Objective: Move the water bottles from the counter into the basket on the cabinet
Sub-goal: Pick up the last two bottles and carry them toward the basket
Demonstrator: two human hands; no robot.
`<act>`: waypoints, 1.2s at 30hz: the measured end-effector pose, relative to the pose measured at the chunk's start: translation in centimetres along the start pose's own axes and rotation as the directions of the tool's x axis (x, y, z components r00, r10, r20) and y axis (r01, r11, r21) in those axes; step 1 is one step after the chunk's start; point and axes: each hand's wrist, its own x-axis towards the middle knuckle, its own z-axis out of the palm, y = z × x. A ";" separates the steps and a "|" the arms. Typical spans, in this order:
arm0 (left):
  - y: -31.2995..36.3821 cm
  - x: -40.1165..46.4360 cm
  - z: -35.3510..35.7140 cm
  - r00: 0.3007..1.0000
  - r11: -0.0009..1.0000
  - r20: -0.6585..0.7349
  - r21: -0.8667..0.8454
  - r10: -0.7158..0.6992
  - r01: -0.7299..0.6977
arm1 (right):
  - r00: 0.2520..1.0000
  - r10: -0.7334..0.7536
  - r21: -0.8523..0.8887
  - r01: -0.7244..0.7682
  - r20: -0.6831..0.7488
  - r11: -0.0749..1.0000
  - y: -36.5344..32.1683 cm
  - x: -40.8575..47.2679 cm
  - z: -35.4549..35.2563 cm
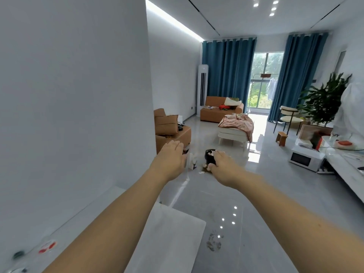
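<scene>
Both my arms reach straight out over the white counter (177,231). My left hand (173,156) and my right hand (222,164) are held flat, palms down, and hold nothing. At the bottom left corner, blurred, a clear water bottle with a red label (46,247) lies on the counter by the wall. Beside it is something with a dark green cap (18,255), perhaps a second bottle. Both hands are far past them. No basket or cabinet shows in the head view.
A white wall (78,95) fills the left. On the grey floor ahead are a small black object (209,154), a brown sofa (171,129), a low bed with a pink blanket (236,127) and a microwave (305,159). A long white ledge (346,166) runs along the right.
</scene>
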 end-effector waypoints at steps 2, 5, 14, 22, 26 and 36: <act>-2.1 -0.6 -0.7 0.996 0.995 -0.005 0.020 -0.093 0.093 | 0.998 -0.051 0.015 0.051 0.024 0.999 -1.6 1.9 0.7; -6.2 -3.1 -2.4 0.967 0.965 -0.016 0.062 -0.256 0.256 | 0.977 -0.194 0.026 0.193 0.083 0.981 -5.6 4.4 2.3; -17.1 -20.8 -8.5 0.721 0.697 -0.099 0.193 -0.686 0.690 | 0.706 -0.654 0.166 0.635 0.274 0.755 -24.6 2.9 10.6; -20.1 -34.5 -12.9 0.425 0.379 -0.146 0.262 -0.893 0.887 | 0.476 -0.797 0.281 0.760 0.372 0.586 -34.8 -2.1 16.8; -22.3 -35.8 -12.9 0.403 0.359 -0.130 0.270 -0.906 0.893 | 0.491 -0.776 0.298 0.731 0.396 0.614 -36.4 -1.3 18.9; -32.0 -35.8 -3.3 0.232 0.238 0.140 0.023 -0.962 0.971 | 0.607 -0.479 0.412 0.259 0.634 0.873 -37.3 7.2 29.9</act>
